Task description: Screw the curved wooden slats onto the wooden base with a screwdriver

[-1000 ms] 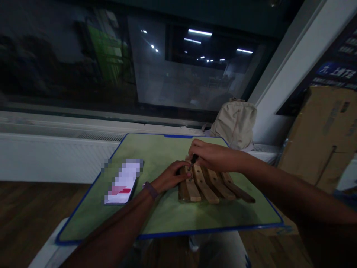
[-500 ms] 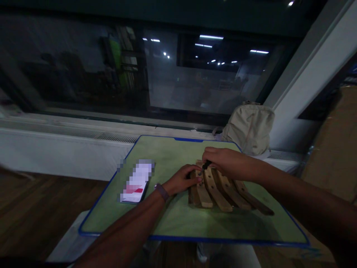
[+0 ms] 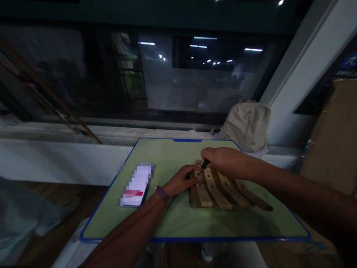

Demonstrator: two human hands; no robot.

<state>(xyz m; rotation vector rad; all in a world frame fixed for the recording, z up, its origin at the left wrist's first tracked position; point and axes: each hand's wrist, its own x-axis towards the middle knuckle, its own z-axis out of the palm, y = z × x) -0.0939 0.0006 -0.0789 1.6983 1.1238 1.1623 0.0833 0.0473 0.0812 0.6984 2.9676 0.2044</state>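
A fan of several wooden slats (image 3: 220, 191), joined at their far end, lies on a green board with a blue rim (image 3: 167, 156). My left hand (image 3: 182, 180) rests on the leftmost slat, fingers curled and pressing it down. My right hand (image 3: 223, 162) is closed round a small dark tool (image 3: 204, 164), whose tip points down at the joined end of the slats.
A phone (image 3: 136, 184) with a lit screen lies on the left part of the board. A beige backpack (image 3: 247, 124) sits on the sill behind it, below a dark window. A cardboard box (image 3: 331, 137) stands at the right.
The view has swung slightly. Both hands stay on the slats, the right hand still holding the tool at the joint.
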